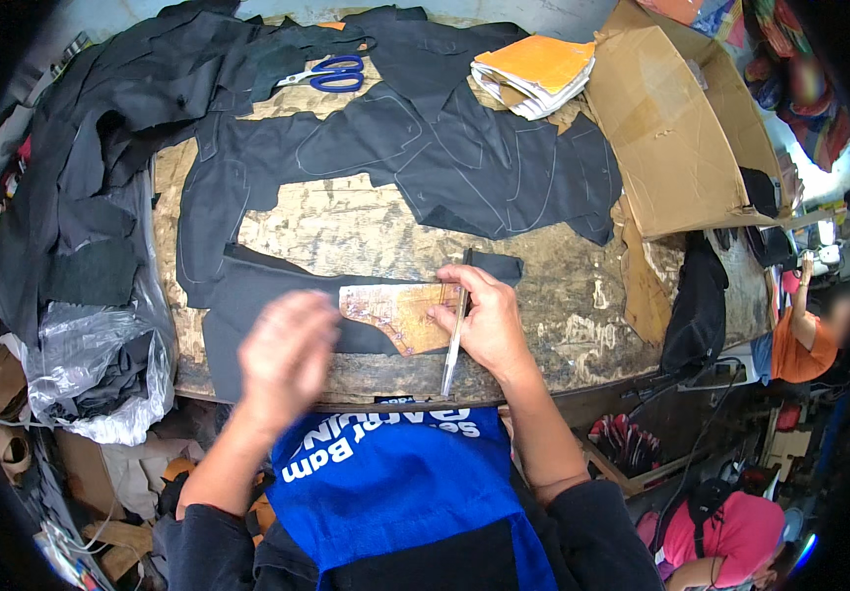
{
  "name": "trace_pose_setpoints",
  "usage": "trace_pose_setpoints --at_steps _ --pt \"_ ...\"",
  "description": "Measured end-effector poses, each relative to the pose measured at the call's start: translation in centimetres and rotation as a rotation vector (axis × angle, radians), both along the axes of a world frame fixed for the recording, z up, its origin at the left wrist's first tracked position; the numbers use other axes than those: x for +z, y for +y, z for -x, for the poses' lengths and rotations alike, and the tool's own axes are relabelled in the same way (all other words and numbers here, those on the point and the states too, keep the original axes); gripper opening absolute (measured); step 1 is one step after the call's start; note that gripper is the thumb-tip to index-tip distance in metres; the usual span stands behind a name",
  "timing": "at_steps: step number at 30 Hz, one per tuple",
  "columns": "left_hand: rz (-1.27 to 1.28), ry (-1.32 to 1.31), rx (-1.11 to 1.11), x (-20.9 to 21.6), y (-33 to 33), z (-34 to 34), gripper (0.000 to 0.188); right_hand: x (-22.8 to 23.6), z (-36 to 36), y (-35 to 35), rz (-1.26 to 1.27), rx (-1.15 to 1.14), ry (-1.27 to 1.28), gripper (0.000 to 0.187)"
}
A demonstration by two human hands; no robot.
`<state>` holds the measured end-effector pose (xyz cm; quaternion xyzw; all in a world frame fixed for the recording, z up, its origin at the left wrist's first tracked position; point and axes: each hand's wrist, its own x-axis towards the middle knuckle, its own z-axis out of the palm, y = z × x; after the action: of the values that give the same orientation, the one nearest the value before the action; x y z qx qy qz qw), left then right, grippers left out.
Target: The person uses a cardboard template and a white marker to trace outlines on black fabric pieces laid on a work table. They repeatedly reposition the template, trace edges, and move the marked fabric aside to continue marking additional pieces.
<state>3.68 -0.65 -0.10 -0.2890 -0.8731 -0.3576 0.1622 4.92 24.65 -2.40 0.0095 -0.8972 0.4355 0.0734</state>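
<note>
A tan card pattern piece (397,313) with a notched lower edge and scattered marks lies over black material (277,320) near the table's front edge. My right hand (489,320) is at its right end, fingers closed round a slim, clear, pen-like stick (454,345) that points down toward me. The thumb of that hand touches the card. My left hand (292,350) hovers over the black material left of the card, smeared by motion, so its fingers cannot be made out. A small black scrap (497,267) lies just beyond my right hand.
Black pieces with pale drawn outlines (366,138) spread across the worn table (563,295). Blue-handled scissors (334,75) lie at the back, near folded orange and white sheets (533,74). A cardboard box (671,118) stands back right; a plastic bag (100,374) hangs left. Other people are at right.
</note>
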Motion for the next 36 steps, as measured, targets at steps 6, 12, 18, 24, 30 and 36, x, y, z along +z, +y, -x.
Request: trace_pose_setpoints --at_steps 6,12,18,24,30,36 --pt "0.172 -0.218 -0.221 -3.5 5.5 -1.7 0.037 -0.5 -0.9 0.8 -0.107 -0.135 0.179 0.045" --pt "0.156 -0.262 -0.226 -3.9 5.6 -1.7 0.040 -1.7 -2.4 2.6 -0.042 -0.157 0.260 0.039" --pt "0.159 -0.217 -0.216 -4.1 6.0 -1.8 0.033 -2.2 -2.5 3.1 -0.009 -0.125 0.232 0.037" --pt "0.333 -0.148 -0.227 -2.4 6.7 -2.0 0.027 -0.9 -2.1 3.0 0.155 -0.141 0.117 0.024" --pt "0.600 -0.204 -0.310 -1.4 9.7 -3.9 0.041 2.4 -1.4 1.7 0.289 0.005 0.077 0.019" --pt "0.958 -0.031 -0.337 -1.0 11.1 -6.0 0.047 2.5 -0.5 -1.4 0.374 0.287 -0.226 0.017"
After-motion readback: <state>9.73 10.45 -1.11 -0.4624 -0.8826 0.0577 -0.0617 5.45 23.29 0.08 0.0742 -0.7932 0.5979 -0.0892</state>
